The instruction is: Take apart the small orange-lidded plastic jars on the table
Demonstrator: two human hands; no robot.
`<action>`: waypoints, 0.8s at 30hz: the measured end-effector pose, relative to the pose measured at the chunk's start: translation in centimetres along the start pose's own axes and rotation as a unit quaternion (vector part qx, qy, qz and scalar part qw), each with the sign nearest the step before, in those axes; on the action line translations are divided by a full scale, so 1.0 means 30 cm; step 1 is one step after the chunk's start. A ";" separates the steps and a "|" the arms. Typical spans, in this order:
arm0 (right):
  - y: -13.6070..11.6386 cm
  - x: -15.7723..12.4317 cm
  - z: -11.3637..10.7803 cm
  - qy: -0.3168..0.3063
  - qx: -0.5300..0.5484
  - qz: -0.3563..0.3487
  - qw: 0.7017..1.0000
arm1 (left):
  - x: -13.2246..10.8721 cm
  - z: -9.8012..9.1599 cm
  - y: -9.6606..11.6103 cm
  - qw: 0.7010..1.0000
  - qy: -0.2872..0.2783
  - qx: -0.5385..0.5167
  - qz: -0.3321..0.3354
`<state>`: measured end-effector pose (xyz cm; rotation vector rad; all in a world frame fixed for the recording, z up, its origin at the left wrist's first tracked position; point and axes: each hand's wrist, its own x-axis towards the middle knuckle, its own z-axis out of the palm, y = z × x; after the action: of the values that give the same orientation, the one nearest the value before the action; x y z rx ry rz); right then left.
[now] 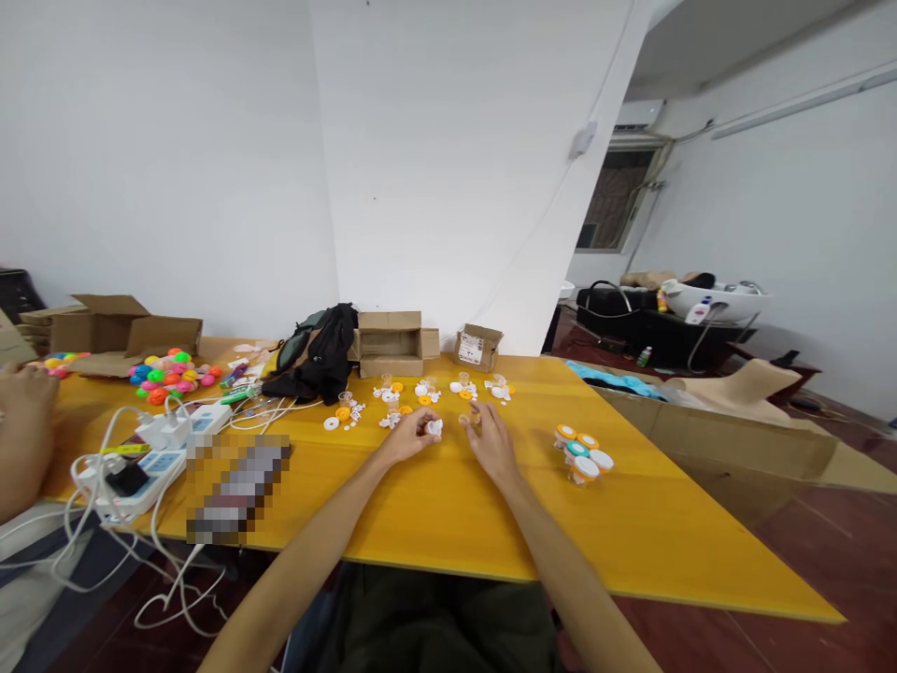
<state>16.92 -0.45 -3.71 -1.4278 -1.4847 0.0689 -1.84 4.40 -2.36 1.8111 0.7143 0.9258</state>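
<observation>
My left hand (412, 436) is closed, pinching a small white plastic piece (434, 428) between thumb and fingertips above the yellow table (434, 509). Just to the right, my right hand (491, 441) curls its thumb and fingers around a small clear plastic cup (465, 422), which is partly hidden by them. Beyond both hands lie several groups of parts: clear cups (387, 381), orange rings (424, 400), white discs (332, 423) and small white pieces (356, 411). At the right stands a cluster of lidded cups (584, 469) with orange, teal and white tops.
Behind the parts are an open cardboard box (390, 365), a smaller box (479, 348) and a black bag (329, 360). Power strips (150, 472) with cables, a blurred phone-like object (242, 488) and colourful balls (172, 376) occupy the left. Another person's arm (24, 439) rests far left.
</observation>
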 end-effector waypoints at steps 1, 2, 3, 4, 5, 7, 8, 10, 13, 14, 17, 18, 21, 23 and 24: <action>0.014 0.000 0.003 -0.009 -0.030 0.010 0.999 | -0.001 0.000 0.003 1.000 -0.003 0.004 0.004; 0.027 0.000 0.007 -0.021 -0.052 0.024 0.998 | -0.002 -0.001 0.006 1.000 -0.006 0.008 0.006; 0.038 0.002 0.011 -0.031 -0.067 0.039 0.997 | -0.002 -0.001 0.008 1.000 -0.008 0.012 0.006; 0.047 0.004 0.016 -0.038 -0.075 0.051 0.995 | -0.003 -0.002 0.010 1.000 -0.010 0.014 0.005; 0.054 0.007 0.020 -0.042 -0.079 0.059 0.994 | -0.003 -0.002 0.011 1.000 -0.012 0.015 0.005; 0.063 0.013 0.027 -0.039 -0.078 0.067 0.994 | -0.004 -0.001 0.012 1.000 -0.012 0.014 0.004; 0.066 0.015 0.029 -0.033 -0.079 0.068 0.994 | -0.004 0.000 0.011 1.000 -0.012 0.013 0.004; 0.071 0.017 0.030 -0.013 -0.081 0.068 0.994 | -0.005 0.002 0.009 1.000 -0.013 0.012 0.005; 0.070 0.011 0.021 0.018 -0.085 0.060 0.994 | -0.005 0.003 0.005 1.000 -0.017 0.013 0.006; 0.065 0.007 0.017 0.032 -0.083 0.051 0.995 | -0.006 0.002 0.005 1.000 -0.017 0.014 0.006; 0.033 -0.006 0.009 0.070 -0.039 0.012 0.997 | -0.008 0.001 0.015 1.000 -0.014 0.009 0.008; 0.017 -0.010 0.011 0.068 -0.007 0.006 0.998 | -0.009 0.000 0.021 1.000 -0.009 0.006 0.011; -0.037 -0.020 0.031 -0.019 0.139 0.047 0.989 | -0.014 0.003 0.044 0.999 0.015 -0.006 0.028; -0.063 -0.027 0.053 -0.100 0.247 0.098 0.959 | -0.016 0.009 0.058 0.999 0.026 -0.011 0.035; -0.071 -0.030 0.064 -0.123 0.295 0.123 0.940 | -0.017 0.013 0.064 0.999 0.029 -0.012 0.035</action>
<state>13.93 -0.66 -3.77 -1.1206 -1.3156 0.8079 -1.65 3.10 -0.84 1.8043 0.6768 1.0315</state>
